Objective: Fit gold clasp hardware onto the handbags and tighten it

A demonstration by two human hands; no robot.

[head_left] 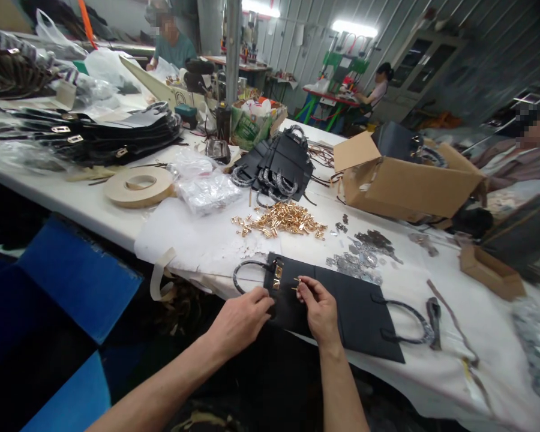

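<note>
A flat black handbag panel (355, 300) lies along the table's front edge, with a wrapped loop handle (414, 312) at its right end and another handle (247, 270) at its left. Gold hardware (278, 275) sits on its left part. My right hand (319, 309) pinches a small gold metal fitting (296, 284) with two prongs, just above the panel. My left hand (247, 315) is closed at the panel's near left edge; its fingertips are partly hidden, and I cannot make out what they grip. Beyond the panel is a pile of gold fittings (288, 219).
Silvery metal plates (357, 261) lie right of the gold pile. Behind are stacked black bag pieces (279, 159), a cardboard box (409, 186) and a tape roll (137, 186). A blue bin (81, 276) stands at lower left. Other people sit further back and at right.
</note>
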